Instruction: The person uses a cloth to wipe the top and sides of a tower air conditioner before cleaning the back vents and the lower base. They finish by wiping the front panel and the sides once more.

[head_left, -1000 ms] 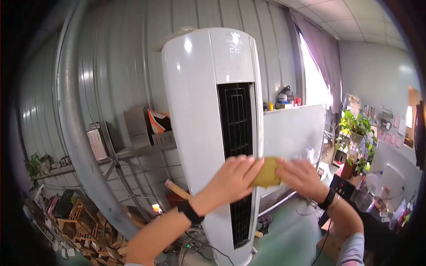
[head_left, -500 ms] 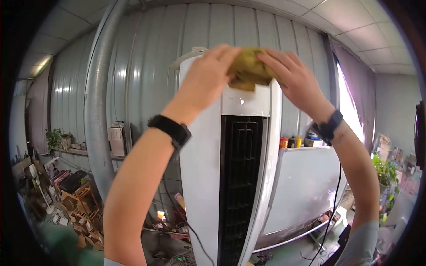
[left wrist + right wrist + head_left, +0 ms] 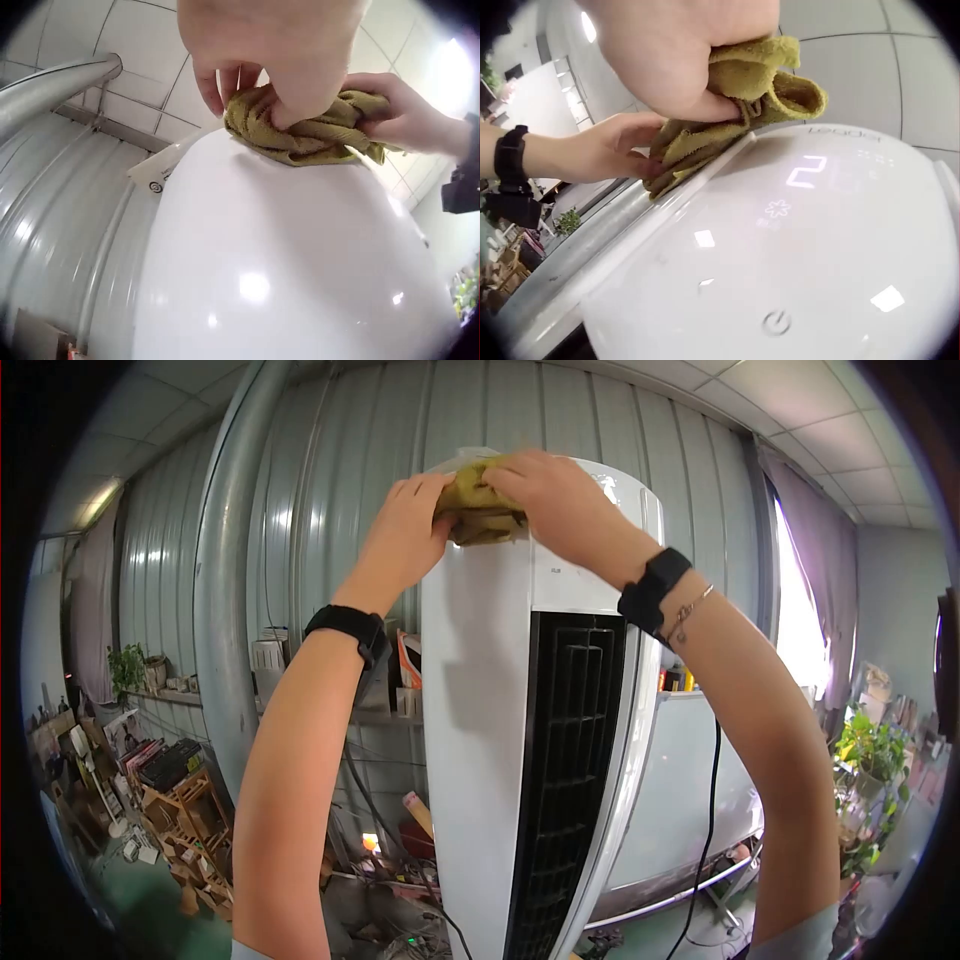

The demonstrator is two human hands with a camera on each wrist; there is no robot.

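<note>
A crumpled olive-yellow cloth [image 3: 485,495] lies against the top front edge of a tall white floor-standing air conditioner [image 3: 475,660]. My left hand [image 3: 405,535] grips its left side, thumb tucked under the fold, as the left wrist view shows. From the other side my right hand [image 3: 570,505] holds the bunched cloth [image 3: 742,79], thumb pressed into it. In the right wrist view the cloth sits by the seam beside the glossy display panel [image 3: 802,240], which has a lit digit and a power symbol. The dark louvred vent [image 3: 570,760] runs below the panel.
A thick metal pipe [image 3: 235,560] rises at the left before the corrugated wall. A whiteboard [image 3: 690,790] stands right of the unit, with a black cable [image 3: 713,830] hanging in front. Cluttered shelves [image 3: 190,820] are at lower left, and a leafy plant [image 3: 870,750] at right.
Both hands have carried the cloth up from beside the vent to the unit's top, then leftward across its upper front. The head view has tilted upward.
</note>
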